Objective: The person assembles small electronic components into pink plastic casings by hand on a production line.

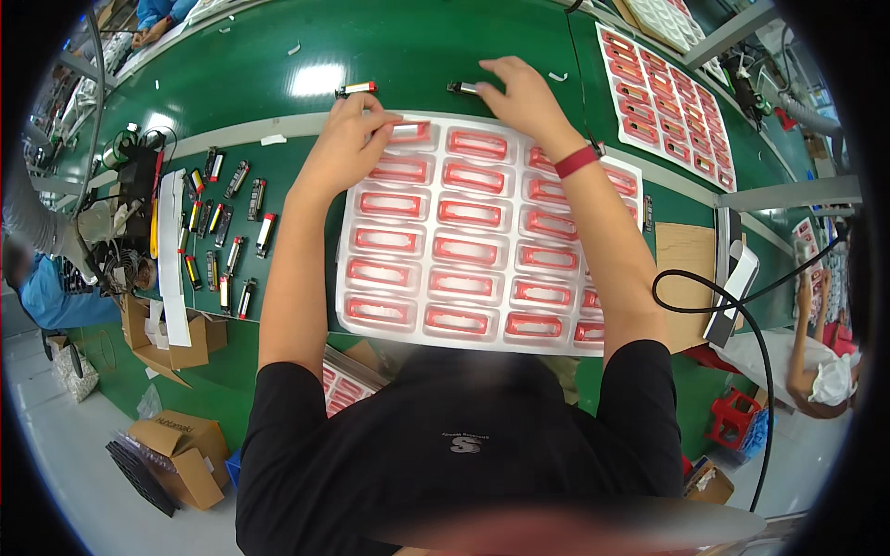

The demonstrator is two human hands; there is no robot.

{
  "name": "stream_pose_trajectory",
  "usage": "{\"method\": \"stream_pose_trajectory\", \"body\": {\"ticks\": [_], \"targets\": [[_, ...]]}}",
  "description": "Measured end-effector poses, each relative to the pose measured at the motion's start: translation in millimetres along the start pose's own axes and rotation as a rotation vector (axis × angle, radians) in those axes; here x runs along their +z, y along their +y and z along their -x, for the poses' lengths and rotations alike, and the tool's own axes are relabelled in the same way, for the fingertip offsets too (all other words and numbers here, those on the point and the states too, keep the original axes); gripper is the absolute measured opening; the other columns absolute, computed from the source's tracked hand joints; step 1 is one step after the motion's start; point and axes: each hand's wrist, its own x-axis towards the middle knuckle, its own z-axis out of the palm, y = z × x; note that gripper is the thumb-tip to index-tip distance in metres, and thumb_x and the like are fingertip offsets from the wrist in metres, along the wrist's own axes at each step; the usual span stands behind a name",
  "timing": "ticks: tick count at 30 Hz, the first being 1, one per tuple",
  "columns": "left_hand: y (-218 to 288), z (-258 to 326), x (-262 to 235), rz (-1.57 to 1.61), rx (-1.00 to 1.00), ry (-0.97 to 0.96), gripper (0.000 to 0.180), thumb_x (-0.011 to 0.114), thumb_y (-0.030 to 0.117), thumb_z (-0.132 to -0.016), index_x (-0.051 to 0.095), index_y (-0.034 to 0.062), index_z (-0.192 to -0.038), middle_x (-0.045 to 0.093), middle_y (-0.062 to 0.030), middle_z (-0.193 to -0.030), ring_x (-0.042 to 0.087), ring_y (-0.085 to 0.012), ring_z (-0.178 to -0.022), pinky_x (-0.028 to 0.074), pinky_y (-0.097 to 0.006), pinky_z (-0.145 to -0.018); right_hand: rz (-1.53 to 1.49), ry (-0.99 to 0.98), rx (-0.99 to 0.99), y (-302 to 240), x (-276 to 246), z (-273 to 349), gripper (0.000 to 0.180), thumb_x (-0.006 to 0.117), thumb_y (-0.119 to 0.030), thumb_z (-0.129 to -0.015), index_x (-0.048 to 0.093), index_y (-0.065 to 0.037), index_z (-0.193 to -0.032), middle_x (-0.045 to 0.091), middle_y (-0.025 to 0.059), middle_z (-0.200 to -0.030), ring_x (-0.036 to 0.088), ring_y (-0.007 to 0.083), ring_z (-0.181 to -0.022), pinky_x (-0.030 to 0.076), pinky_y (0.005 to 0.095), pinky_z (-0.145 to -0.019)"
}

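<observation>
A white moulded tray (pixel 425 232) lies in front of me, its pockets holding red rectangular frames (pixel 471 213). My left hand (pixel 348 144) is over the tray's far left corner, with bent fingers at a slim battery-like part (pixel 359 89) that has a yellow and red end. My right hand (pixel 527 100) reaches past the far edge, fingers stretched out and thumb apart. Its thumb is at the end of another slim part (pixel 462 88), dark and silvery, on the green surface. A red band (pixel 577 161) circles my right wrist.
Several loose slim parts (pixel 222 222) lie left of the tray. A filled tray (pixel 666 107) stands at the far right. A black cable (pixel 765 371) loops over cardboard (pixel 686 278) at the right. Boxes (pixel 185 454) are on the floor; co-workers sit at both sides.
</observation>
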Motion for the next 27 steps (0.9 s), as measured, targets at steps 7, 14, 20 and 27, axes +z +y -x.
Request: {"method": "stream_pose_trajectory", "body": {"ticks": [7,14,20,27], "targets": [[-8,0,14,0.049,0.013,0.029,0.028,0.069,0.011,-0.090,0.073,0.0099,-0.119,0.062,-0.0106,-0.114,0.059,-0.0269,-0.107,0.049,-0.038,-0.094,0.208,-0.019,-0.073,17,4,-4,0.023,0.067,-0.014,-0.090,0.074,-0.004,-0.109,0.070,0.0158,-0.096,0.067,0.0334,-0.090,0.054,0.0446,-0.083],[39,-5,9,0.525,0.027,0.104,0.042,0.077,0.010,-0.086,0.067,0.0032,-0.127,0.067,-0.0091,-0.108,0.067,-0.0171,-0.090,0.055,-0.030,-0.082,-0.214,-0.160,-0.129,-73,-33,46,0.025,0.071,-0.016,-0.089,0.072,-0.001,-0.110,0.067,0.0130,-0.088,0.063,0.0226,-0.073,0.052,0.0336,-0.068],[46,-2,8,0.513,0.047,0.106,0.027,0.074,0.009,-0.088,0.073,0.0009,-0.114,0.072,-0.0117,-0.109,0.073,-0.0181,-0.087,0.061,-0.029,-0.071,-0.256,-0.186,-0.106,-74,-32,57,0.026,0.071,-0.017,-0.091,0.072,0.001,-0.109,0.068,0.0128,-0.089,0.063,0.0202,-0.072,0.051,0.0320,-0.067],[40,0,14,0.356,0.175,0.128,0.022,0.070,0.006,-0.090,0.073,0.0004,-0.111,0.073,-0.0126,-0.103,0.073,-0.0198,-0.082,0.062,-0.030,-0.067,-0.409,-0.259,0.054,-77,-25,69,0.023,0.072,-0.014,-0.093,0.073,-0.001,-0.112,0.069,0.0074,-0.094,0.060,0.0117,-0.078,0.049,0.0268,-0.070]]}}
